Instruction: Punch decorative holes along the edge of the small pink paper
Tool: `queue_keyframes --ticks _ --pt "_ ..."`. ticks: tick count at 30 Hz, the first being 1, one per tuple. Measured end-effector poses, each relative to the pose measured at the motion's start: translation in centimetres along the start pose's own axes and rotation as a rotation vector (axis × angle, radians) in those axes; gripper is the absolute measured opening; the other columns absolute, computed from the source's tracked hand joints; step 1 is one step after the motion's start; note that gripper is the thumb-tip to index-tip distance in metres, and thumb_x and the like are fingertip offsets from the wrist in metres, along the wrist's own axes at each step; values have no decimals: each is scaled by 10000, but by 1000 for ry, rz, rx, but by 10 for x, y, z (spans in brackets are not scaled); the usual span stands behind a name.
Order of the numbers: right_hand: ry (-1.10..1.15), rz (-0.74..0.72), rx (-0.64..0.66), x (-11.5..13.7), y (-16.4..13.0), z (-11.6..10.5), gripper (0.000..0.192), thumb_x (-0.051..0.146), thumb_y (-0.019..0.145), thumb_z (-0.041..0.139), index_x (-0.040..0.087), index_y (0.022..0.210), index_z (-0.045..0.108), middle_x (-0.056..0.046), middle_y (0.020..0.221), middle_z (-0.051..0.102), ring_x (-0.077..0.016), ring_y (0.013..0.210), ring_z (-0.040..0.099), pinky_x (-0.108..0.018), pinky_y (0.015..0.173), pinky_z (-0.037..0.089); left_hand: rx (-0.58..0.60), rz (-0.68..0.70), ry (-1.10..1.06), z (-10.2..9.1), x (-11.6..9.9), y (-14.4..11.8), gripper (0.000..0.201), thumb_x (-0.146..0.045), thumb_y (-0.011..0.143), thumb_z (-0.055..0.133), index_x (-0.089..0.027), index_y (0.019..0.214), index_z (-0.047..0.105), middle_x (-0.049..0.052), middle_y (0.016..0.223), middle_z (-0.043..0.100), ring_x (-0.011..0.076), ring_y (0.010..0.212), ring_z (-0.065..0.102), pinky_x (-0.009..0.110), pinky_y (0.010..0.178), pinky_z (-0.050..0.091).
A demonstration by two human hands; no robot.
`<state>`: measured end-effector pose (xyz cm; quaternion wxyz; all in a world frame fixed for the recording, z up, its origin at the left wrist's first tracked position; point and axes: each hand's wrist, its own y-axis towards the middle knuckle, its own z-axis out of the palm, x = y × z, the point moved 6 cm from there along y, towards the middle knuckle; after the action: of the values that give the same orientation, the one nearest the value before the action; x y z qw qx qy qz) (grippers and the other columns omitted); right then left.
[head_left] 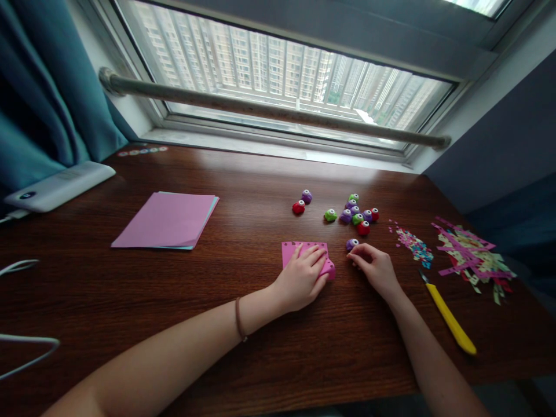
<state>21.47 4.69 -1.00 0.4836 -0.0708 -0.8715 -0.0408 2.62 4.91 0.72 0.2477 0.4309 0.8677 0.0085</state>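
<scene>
On pink paper (289, 253), the left hand (303, 279) lies flat — the right hand (377, 270) curls nearly closed, hold unclear.

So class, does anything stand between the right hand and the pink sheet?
Nothing visible: only a strip of tabletop separates the right hand from the pink sheet, though the left hand covers much of it.

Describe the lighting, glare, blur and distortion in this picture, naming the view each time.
Head view: the window is bright, the buildings washed out; head view: pale glare on the tabletop nearest it; head view: left hand and right hand fairly clear; head view: blue fabric at far right dark and soft; head view: window frame slanting, its sides splaying, probably wide-angle stretch.
</scene>
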Motion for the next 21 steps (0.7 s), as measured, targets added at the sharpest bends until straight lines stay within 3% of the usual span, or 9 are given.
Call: queue_keyframes --ticks 3,7,10,14,18,21 --pt "28 -16 -114 -6 8 -4 323 358 741 622 143 981 633 -42 826 630 -139 672 578 -260 676 474 8 6 16 1 -1 0 433 -341 904 340 -128 1272 424 134 1365 418 244 1299 323 479 1092 201" --pt "67 -30 -181 -7 13 -5 462 353 750 607 145 1160 568 -37 807 628 -142 659 582 -271 666 488 31 10 52 5 0 -1 467 -360 902 335 -123 1302 385 137 1392 379 244 1321 283 470 1098 180" --pt "56 -30 -236 -7 11 -13 376 372 741 617 157 1049 626 -41 812 639 -155 674 600 -273 663 492 54 11 80 8 1 -1 522 -400 894 347 -120 1334 335 134 1423 326 248 1342 232 471 1102 162" --pt "-154 -79 -439 -7 5 -46 233 363 746 607 169 848 684 -45 806 653 -183 726 611 -310 737 482 74 16 107 10 1 -2 596 -455 882 351 -119 1366 267 126 1446 280 251 1360 176 486 1101 144" --pt "-426 -233 -647 -6 1 -79 193 301 769 572 148 775 688 -66 898 649 -201 845 593 -343 832 454 78 22 109 10 0 -3 635 -481 868 366 -112 1372 252 132 1450 269 264 1360 168 494 1101 134" --pt "-550 -290 -740 -7 -1 -91 191 274 787 550 143 800 688 -75 1013 628 -230 999 541 -387 925 406 75 21 95 8 0 -2 656 -500 854 380 -113 1369 261 138 1451 264 282 1358 167 503 1098 138"
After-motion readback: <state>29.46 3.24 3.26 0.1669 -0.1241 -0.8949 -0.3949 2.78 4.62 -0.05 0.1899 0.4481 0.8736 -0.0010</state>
